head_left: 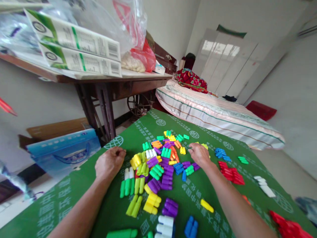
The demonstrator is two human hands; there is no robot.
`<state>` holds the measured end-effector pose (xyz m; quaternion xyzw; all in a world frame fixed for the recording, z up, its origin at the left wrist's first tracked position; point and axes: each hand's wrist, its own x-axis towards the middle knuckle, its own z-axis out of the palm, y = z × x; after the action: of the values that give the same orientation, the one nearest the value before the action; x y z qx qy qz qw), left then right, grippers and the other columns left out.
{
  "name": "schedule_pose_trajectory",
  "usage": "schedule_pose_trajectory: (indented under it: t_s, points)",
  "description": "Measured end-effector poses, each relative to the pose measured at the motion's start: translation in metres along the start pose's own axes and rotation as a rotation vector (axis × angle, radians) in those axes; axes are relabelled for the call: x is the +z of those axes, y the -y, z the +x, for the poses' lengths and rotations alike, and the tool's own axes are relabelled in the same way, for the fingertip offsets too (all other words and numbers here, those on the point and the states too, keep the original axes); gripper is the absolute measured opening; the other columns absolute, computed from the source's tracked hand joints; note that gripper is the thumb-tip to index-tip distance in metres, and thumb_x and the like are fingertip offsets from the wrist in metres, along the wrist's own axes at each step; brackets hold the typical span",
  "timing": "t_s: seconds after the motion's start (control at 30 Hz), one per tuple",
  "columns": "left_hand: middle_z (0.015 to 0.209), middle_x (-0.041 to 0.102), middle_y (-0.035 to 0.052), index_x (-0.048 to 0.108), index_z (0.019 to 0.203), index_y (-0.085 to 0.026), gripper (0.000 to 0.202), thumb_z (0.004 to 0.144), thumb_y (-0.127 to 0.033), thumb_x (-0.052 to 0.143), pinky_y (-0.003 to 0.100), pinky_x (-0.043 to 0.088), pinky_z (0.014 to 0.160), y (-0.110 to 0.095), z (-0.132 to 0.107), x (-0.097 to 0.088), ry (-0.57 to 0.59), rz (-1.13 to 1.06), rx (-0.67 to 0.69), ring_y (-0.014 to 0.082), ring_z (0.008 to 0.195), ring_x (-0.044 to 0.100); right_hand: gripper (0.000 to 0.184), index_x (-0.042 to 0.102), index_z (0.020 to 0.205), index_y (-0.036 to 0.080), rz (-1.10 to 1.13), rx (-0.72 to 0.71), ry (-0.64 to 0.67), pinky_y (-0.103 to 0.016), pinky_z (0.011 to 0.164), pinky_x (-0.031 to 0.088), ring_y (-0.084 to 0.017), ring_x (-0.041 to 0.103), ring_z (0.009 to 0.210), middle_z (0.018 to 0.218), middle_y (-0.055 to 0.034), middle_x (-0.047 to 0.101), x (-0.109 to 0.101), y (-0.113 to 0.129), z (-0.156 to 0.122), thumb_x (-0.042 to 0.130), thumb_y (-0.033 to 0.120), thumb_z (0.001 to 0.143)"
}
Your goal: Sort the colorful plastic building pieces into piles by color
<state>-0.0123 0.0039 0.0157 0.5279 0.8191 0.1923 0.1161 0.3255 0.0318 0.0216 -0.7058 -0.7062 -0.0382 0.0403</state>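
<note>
My left hand (110, 162) rests on the green table at the left of a pile, its fingers curled into a loose fist with nothing visible in them. On the pile's far right side is my right hand (199, 154), fingers bent and pressed together; their tips are partly hidden. Lime-yellow pieces (204, 145) lie just behind it. Small plastic tube-shaped pieces, like marker caps side by side, make up the pile: purple pieces (167, 177), green pieces (156, 171), yellow pieces (152, 203), white pieces (151, 153) and orange pieces (174, 154).
To the right lie separate groups: blue pieces (222, 154), red pieces (231, 173), white pieces (264, 186) and more red pieces (289, 224). A wooden table (138, 76) with cartons (81, 49) stands at the left. A bed (218, 112) is beyond the green table (178, 125).
</note>
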Motion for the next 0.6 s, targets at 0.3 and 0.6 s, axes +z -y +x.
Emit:
schedule_pose_trajectory:
  t_s: [0.3, 0.6]
  points:
    - [0.095, 0.068, 0.0065, 0.064, 0.098, -0.026, 0.039, 0.081, -0.048, 0.036, 0.028, 0.038, 0.059, 0.002, 0.005, 0.000, 0.019, 0.027, 0.001, 0.0260, 0.086, 0.061, 0.023, 0.068, 0.097, 0.023, 0.191, 0.107, 0.037, -0.027, 0.071, 0.045, -0.022, 0.064, 0.093, 0.098, -0.0081, 0.070, 0.013, 0.044, 0.014, 0.058, 0.028, 0.077]
    - [0.097, 0.068, 0.0060, 0.064, 0.098, -0.026, 0.038, 0.080, -0.047, 0.038, 0.027, 0.038, 0.059, 0.001, 0.003, 0.000, 0.024, 0.002, 0.001, 0.0257, 0.086, 0.061, 0.026, 0.070, 0.094, 0.020, 0.487, 0.234, -0.038, -0.026, 0.070, 0.050, -0.019, 0.067, 0.081, 0.091, -0.0058, 0.072, 0.004, -0.033, -0.014, 0.061, 0.025, 0.071]
